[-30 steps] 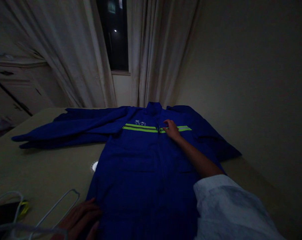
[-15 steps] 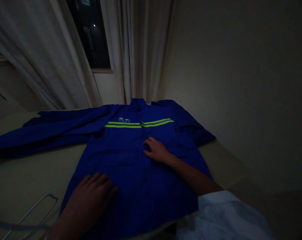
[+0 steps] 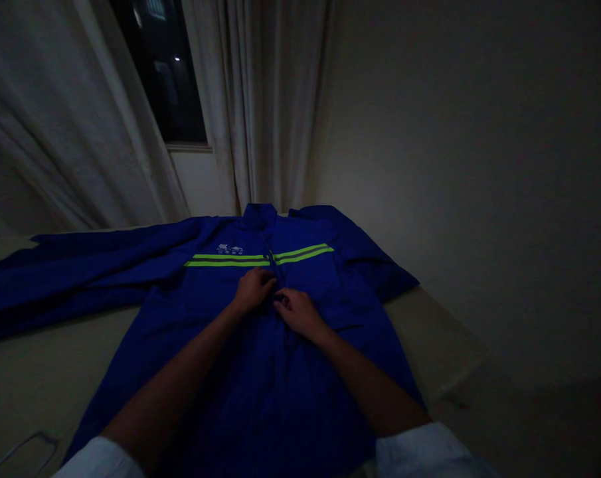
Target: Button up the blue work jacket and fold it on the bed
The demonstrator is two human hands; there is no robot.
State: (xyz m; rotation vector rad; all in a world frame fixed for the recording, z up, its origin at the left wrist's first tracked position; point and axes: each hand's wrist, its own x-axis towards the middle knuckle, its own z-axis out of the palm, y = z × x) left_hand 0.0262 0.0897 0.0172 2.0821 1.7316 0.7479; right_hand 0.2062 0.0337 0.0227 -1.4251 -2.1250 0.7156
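Note:
A blue work jacket (image 3: 220,385) with a yellow-green reflective stripe across the chest lies spread face up, collar away from me. My left hand (image 3: 254,289) is at the front opening just below the stripe, its fingers bent together on the jacket's edge. Close by on the right, my right hand (image 3: 297,311) has thumb and fingers pinched at the same front edge, slightly lower. The cloth between the fingertips is dark and hard to make out. Both sleeves lie stretched out to the sides.
Under the jacket is a pale bed-like surface (image 3: 429,325) whose corner shows at the right. A wire hanger (image 3: 31,441) lies at the lower left. Behind are curtains (image 3: 265,99), a dark window (image 3: 165,73) and a bare wall (image 3: 454,166).
My left hand has moved up and right from the jacket's lower left to the front opening beside my right hand. The view has shifted slightly; my right hand stays at the front edge.

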